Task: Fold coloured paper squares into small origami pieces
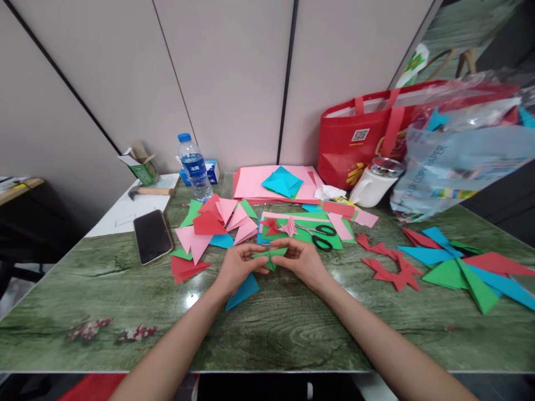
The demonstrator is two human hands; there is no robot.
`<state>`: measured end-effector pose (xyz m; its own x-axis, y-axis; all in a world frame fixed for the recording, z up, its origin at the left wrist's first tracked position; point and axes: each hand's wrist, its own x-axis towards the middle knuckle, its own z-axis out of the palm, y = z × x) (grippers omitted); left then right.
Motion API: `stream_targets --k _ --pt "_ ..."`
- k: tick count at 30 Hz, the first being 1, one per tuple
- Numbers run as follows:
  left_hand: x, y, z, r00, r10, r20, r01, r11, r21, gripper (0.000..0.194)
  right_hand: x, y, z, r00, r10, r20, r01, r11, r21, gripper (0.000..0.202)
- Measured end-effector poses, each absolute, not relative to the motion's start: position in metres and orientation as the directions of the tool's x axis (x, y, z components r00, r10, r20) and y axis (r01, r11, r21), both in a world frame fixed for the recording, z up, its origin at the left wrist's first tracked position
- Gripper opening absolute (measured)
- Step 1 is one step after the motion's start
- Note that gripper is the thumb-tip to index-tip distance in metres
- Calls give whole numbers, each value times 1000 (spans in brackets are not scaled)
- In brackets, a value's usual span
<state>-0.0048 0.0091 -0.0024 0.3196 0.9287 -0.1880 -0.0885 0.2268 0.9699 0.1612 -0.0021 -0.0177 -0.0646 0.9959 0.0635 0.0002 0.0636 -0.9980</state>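
Between both hands, just above the table's middle, is a small folded piece of green paper (272,257). My left hand (240,266) pinches its left end with thumb and fingers. From the other side my right hand (301,262) grips the right end the same way. A blue folded paper (243,292) lies under and beside my left wrist. Beyond the hands, scissors with black handles (322,236) rest on green and pink paper sheets, next to a small pink folded paper piece (289,226). Left of them is a pile of red, pink, green and blue folded papers (209,223).
On the left are a phone (152,236), a hammer (151,191), a green box (144,170) and a water bottle (195,167). At right lie a red paper ring (393,266) and folded papers (468,267); behind stand a white mug (374,184), red bag (343,139) and plastic bag (455,167).
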Motion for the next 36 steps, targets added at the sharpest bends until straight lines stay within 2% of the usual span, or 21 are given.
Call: stream_targets --k 6,9,13,20,24,27,32,36 --pt "-2 7 -3 294 947 -129 -111 168 979 28 160 -2 -19 -39 997 -59 -72 -62 -996 31" --pt "-1 5 -2 346 921 -179 -87 222 971 30 160 -2 -19 -46 996 -82 -98 -87 -991 32" --pt "-1 3 -3 429 852 -300 -6 335 942 32 159 -3 -17 -66 997 -38 -32 -40 -999 31" --pt "-2 5 -3 415 870 -266 -15 299 954 28 157 -3 -17 -8 999 38 -37 38 -999 25" --pt "-4 3 -1 505 810 -298 65 309 949 30 158 -5 -17 -14 991 129 52 130 -990 19" --pt "-3 1 0 563 768 -306 60 331 942 32 159 -6 -15 -29 986 165 97 167 -981 16" --pt "-1 -2 0 538 795 -282 2 333 943 33 157 -8 -15 -115 981 159 103 171 -980 19" --pt "1 -4 0 533 792 -297 22 338 941 34 158 -9 -15 -82 972 219 106 227 -968 20"
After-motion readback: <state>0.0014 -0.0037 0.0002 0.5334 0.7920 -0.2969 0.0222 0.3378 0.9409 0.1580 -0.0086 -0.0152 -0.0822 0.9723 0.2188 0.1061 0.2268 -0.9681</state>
